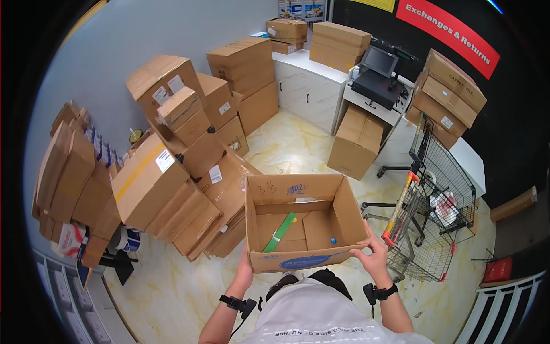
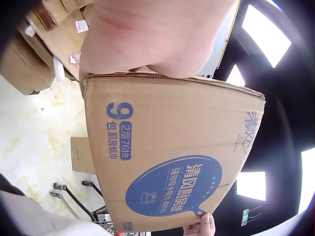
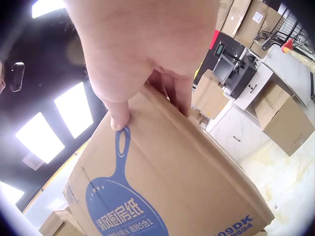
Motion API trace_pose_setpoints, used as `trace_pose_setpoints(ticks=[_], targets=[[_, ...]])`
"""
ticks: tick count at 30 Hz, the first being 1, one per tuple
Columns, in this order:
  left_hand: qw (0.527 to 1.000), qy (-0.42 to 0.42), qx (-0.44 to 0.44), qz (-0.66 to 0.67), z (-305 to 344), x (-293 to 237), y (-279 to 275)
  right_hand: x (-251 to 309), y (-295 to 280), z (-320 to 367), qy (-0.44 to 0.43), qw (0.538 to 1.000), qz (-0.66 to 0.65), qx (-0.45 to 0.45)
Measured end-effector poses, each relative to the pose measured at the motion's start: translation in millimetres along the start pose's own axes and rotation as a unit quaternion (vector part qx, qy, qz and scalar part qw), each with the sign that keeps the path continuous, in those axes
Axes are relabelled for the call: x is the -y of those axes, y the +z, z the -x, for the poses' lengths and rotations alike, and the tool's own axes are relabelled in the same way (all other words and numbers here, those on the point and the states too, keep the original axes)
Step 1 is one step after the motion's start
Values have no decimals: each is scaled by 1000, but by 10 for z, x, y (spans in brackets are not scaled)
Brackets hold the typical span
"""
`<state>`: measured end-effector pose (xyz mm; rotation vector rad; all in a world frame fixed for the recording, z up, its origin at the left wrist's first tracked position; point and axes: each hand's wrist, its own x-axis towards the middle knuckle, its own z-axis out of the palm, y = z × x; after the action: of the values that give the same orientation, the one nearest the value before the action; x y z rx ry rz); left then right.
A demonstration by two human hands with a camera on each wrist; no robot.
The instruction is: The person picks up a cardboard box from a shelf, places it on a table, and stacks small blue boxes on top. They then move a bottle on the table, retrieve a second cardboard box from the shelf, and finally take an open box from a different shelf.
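Observation:
An open-topped cardboard box [image 1: 309, 215] is held up in front of the body, with a blue pan-shaped print [image 2: 172, 187] on its near face. Inside lie a flat green strip [image 1: 279, 232] and a small blue round thing [image 1: 333, 241]. My left hand [image 1: 245, 269] grips the left side of the box, its fingers mostly hidden behind the cardboard. At the right near corner my right hand [image 1: 373, 256] holds the box. In the right wrist view the thumb [image 3: 119, 119] presses on the printed face while the other fingers go round the edge.
Stacked boxes and flattened cardboard [image 1: 195, 223] fill the left side. A wire shopping cart [image 1: 429, 200] stands at the right. Ahead, a large box [image 1: 356, 140] sits on the floor below a counter with a cash-register screen [image 1: 380, 60]. White shelving [image 1: 74, 304] stands at the lower left.

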<state>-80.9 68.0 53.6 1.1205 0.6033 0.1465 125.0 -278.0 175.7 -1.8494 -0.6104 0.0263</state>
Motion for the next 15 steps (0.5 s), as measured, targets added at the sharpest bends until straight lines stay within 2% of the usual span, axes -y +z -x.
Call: trace_pose_setpoints(ticks=[4, 7, 10, 11, 13, 15], targets=[[1000, 0, 0, -21, -795, -342, -21, -191, 83, -498, 49, 999, -3, -23], [999, -17, -21, -19, -1253, -493, 55, -338, 205, -971, 39, 997, -20, -57], [998, -36, -50, 9, -1774, -691, 117, -516, 284, -1614, 56, 997, -8, -43], [997, -44, -67, 24, -1941, -715, 102, -595, 310, -1858, 36, 999, -16, -29], [994, -64, -42, 74, -2451, -589, -177, -774, 357, -2385, 11, 1000, -23, -16], [992, -76, -45, 95, -2936, -720, -144, -990, 413, -2920, -6, 1000, -12, 14]])
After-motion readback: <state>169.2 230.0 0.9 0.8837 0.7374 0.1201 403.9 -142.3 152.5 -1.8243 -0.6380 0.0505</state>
